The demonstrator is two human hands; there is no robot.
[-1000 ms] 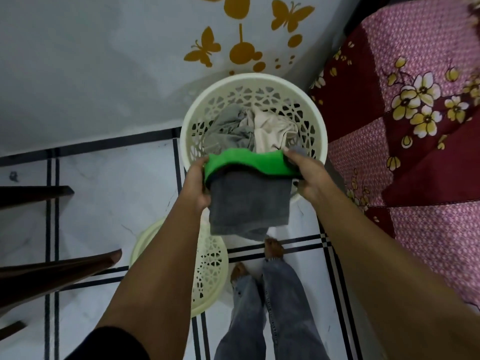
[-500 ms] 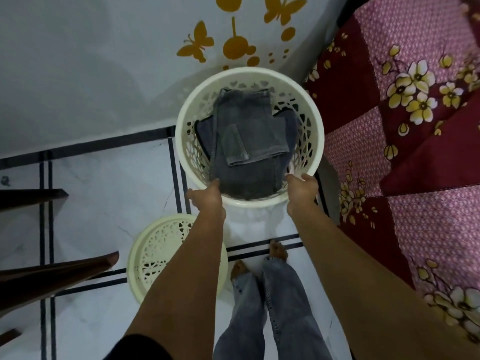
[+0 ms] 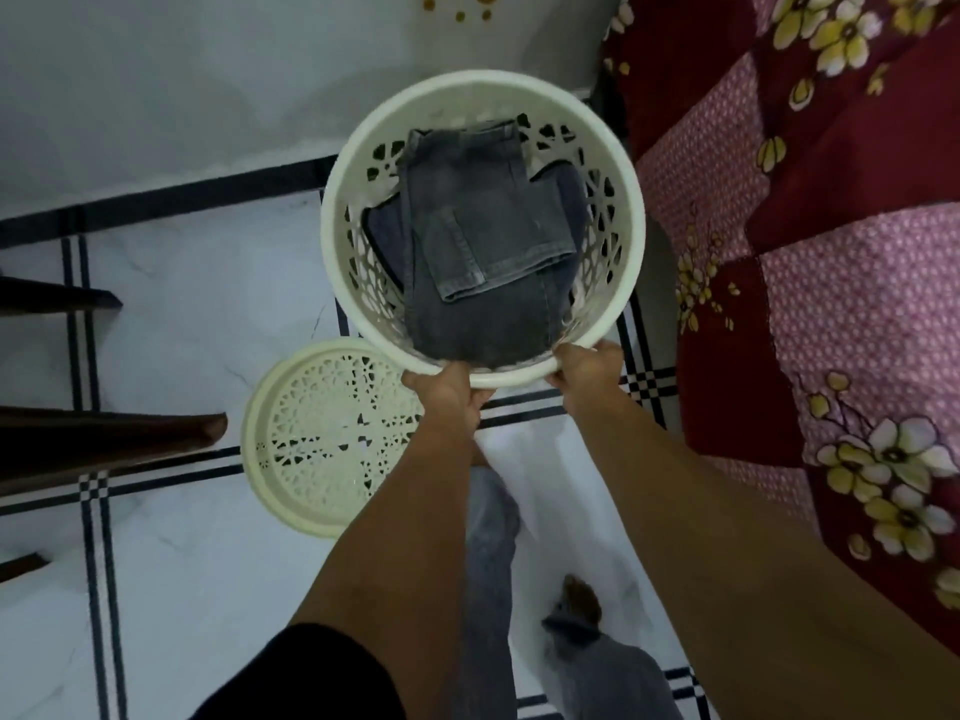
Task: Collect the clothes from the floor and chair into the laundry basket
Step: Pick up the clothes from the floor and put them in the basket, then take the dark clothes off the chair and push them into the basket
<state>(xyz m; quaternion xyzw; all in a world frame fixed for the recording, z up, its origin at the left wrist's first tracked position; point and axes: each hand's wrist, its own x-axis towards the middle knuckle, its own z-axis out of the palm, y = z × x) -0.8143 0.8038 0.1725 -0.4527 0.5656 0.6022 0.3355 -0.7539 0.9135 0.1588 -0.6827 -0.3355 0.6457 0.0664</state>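
At near rim of laundry basket [image 3: 358,283], left hand [image 3: 448,389] and right hand [image 3: 586,362] each clamp on it; one-sided grip risks tipping grey jeans [image 3: 483,241] out.

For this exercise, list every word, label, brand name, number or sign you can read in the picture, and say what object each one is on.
None: no readable text anywhere in this view.
The grey jeans in the laundry basket show no legible label or tag.
The basket lid on the floor bears only cut-out patterns.
The bedspread carries flowers, and the wall only yellow decal shapes, no letters.
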